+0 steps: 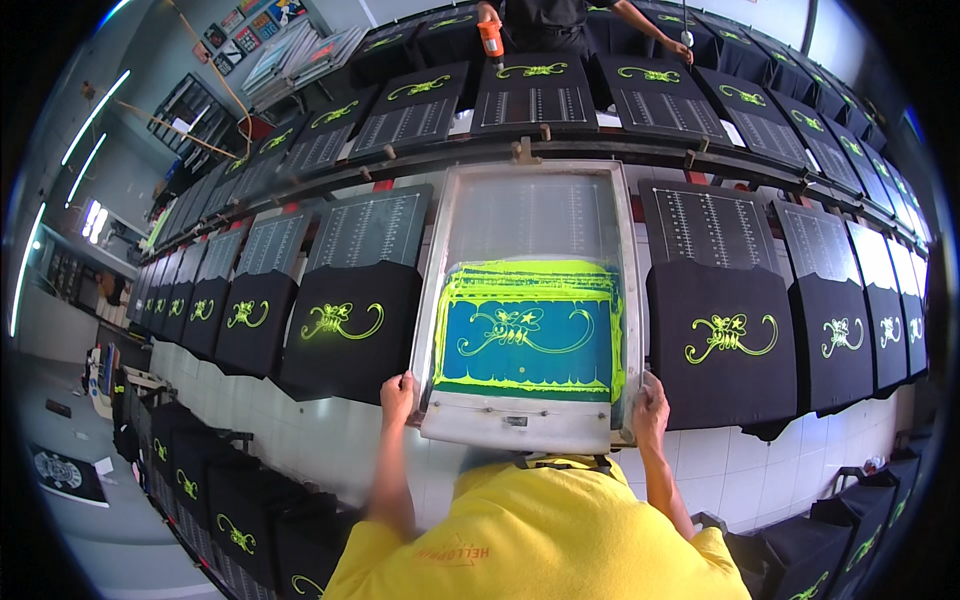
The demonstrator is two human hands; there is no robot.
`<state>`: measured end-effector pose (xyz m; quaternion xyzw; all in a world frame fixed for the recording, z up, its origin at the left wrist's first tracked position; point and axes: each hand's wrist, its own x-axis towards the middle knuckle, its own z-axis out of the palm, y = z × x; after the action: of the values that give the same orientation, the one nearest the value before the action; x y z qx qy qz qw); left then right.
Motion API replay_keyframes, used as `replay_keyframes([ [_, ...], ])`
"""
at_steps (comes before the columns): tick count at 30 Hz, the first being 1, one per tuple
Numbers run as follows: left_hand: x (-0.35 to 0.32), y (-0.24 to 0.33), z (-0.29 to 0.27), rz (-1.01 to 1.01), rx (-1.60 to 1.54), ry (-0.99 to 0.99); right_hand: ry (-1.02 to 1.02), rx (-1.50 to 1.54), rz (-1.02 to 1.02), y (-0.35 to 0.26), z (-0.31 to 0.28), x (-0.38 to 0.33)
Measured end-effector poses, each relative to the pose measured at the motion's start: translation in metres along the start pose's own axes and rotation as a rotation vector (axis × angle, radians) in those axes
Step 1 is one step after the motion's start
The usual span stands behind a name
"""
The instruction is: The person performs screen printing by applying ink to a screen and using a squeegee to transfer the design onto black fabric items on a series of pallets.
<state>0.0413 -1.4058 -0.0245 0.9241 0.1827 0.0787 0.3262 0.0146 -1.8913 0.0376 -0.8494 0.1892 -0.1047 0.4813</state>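
A silk-screen printing frame (630,300) with pale metal sides lies in front of me over one of the printing boards. Its blue-green mesh (540,365) carries a swirling insect-like design. Neon yellow ink (530,272) is smeared thickly above the design and along the mesh's edges. My left hand (397,397) is closed on the frame's near left side. On the opposite side, my right hand (650,408) is closed around the near right edge. A pale bar spans the frame's near end, close to my body. What lies under the frame is hidden.
Black shirts with yellow prints lie on boards at the left (345,325) and right (725,345). Across the rail (400,155), another person holds an orange heat gun (491,38) over a printed shirt. More shirt-covered boards stand behind me (235,530).
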Motion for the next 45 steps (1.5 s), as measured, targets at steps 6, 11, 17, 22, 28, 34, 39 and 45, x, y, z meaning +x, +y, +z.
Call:
replay_keyframes([
  [6,0.003,0.006,-0.007,-0.066,-0.023,-0.023,0.097,0.026,-0.070,0.010,0.015,0.001],
  [11,0.010,0.016,-0.015,-0.113,0.013,-0.080,0.124,0.050,-0.016,0.000,0.022,0.005],
  [17,0.018,0.011,-0.010,-0.073,0.026,-0.079,0.157,0.018,0.016,0.001,0.022,0.008],
  [22,0.024,-0.010,-0.010,-0.176,-0.148,-0.185,0.153,-0.032,0.045,0.008,0.024,0.013],
  [28,0.021,0.011,-0.024,-0.247,-0.397,-0.242,0.176,-0.023,0.076,0.027,0.026,0.016],
  [34,0.004,0.023,-0.022,-0.200,-0.534,-0.064,0.198,0.073,0.027,0.025,0.022,0.014],
  [39,-0.017,0.037,-0.027,-0.227,-0.438,-0.004,0.149,0.071,-0.003,0.011,-0.016,0.021],
  [45,-0.089,0.129,0.033,-0.186,-0.461,0.111,0.129,0.131,0.001,0.060,-0.121,0.063],
])
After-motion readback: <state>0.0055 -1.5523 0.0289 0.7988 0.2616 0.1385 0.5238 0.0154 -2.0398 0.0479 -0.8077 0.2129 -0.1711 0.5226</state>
